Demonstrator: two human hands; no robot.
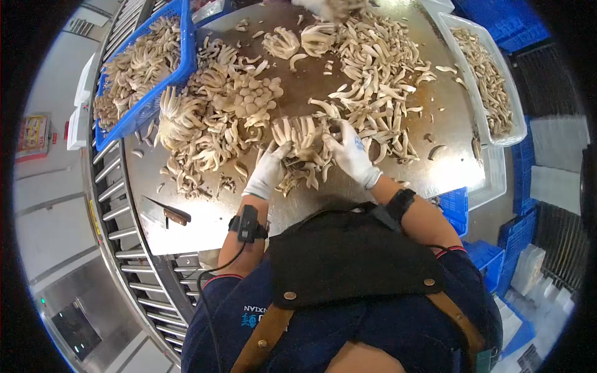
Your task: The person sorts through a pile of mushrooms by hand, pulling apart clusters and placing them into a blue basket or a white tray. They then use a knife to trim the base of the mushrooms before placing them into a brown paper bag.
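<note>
Both my hands wear white gloves and meet around a cluster of mushrooms (298, 135) near the front middle of the metal table. My left hand (268, 169) grips the cluster's left side, with its fingers curled against the stems. On the other side, my right hand (353, 154) has its thumb and fingers closed at the cluster's right edge. Loose stems lie under and beside it. A pile of mushroom clumps (214, 112) spreads to the left, and a heap of separated mushrooms (382, 74) lies to the right.
A blue basket (185, 43) of mushrooms stands at the left by a roller conveyor (118, 211). A knife (177, 215) lies at the table's near left. At the right stands a white crate (519, 118) of mushrooms. Another person's gloved hand (314, 6) holds mushrooms at the far edge.
</note>
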